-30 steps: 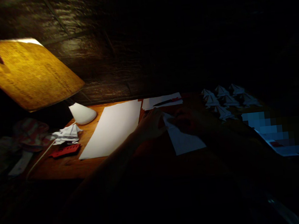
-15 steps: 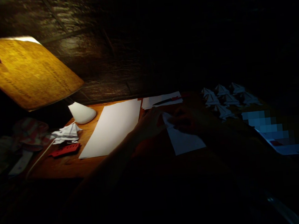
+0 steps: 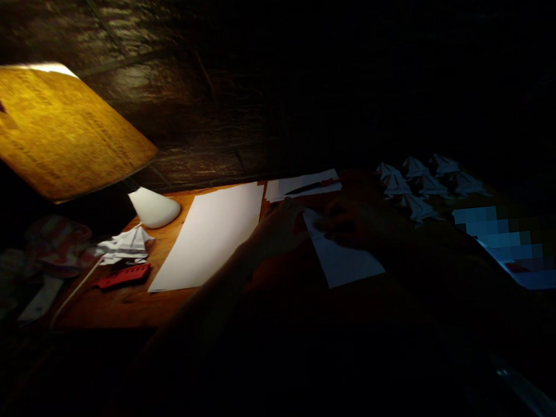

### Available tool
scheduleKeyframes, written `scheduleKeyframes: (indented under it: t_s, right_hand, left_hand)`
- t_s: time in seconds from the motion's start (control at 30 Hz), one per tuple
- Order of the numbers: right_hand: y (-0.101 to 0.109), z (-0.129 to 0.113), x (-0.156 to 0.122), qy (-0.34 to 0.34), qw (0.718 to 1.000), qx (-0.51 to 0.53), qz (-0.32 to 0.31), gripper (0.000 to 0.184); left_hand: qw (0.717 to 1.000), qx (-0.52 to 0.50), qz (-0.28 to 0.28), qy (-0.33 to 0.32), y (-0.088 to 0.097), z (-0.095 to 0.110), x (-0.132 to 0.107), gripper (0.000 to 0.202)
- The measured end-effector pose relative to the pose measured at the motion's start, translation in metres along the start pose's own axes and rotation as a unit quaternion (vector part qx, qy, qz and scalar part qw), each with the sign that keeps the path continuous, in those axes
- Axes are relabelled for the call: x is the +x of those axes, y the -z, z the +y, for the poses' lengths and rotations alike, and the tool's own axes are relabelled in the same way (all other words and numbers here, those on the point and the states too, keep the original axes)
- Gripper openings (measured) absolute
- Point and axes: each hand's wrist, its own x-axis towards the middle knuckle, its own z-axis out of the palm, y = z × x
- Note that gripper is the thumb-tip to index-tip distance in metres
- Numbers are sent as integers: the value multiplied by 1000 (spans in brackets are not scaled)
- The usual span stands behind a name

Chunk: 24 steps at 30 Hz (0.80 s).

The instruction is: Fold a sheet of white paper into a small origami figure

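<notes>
A partly folded sheet of white paper [image 3: 347, 264] lies on the wooden table, its top narrowed between my two hands. My left hand [image 3: 284, 224] grips it at the upper left edge. From the other side, the curled fingers of my right hand [image 3: 348, 220] close on the upper part. Deep shadow covers both hands, so the exact fingertip contact is hard to see. Just beyond them a knife with a red handle [image 3: 311, 187] rests on a stack of small white paper [image 3: 283, 185]. Larger white sheets [image 3: 212, 234] lie left of my left hand.
On the left stand a lamp with a yellow shade [image 3: 64, 137] and white base [image 3: 154, 208], crumpled paper [image 3: 125, 247] and a red object [image 3: 123, 276]. Several folded paper figures [image 3: 418, 205] sit at right, near a pixelated bright screen [image 3: 508, 248]. A dark wall rises behind.
The whole view has shifted very slightly. Both hands stay at the top of the folded paper, with hardly any movement.
</notes>
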Motion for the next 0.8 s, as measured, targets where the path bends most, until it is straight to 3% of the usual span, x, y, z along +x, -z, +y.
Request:
scheduleKeyframes:
  t_s: [0.37, 0.8]
  right_hand:
    - [4, -7, 1, -15, 1000, -3, -17, 25]
    - [-3, 8, 1, 20, 999, 20, -17, 23]
  left_hand:
    - [1000, -8, -4, 0, 1, -3, 0, 39]
    - [999, 18, -34, 12, 6, 1, 1, 38]
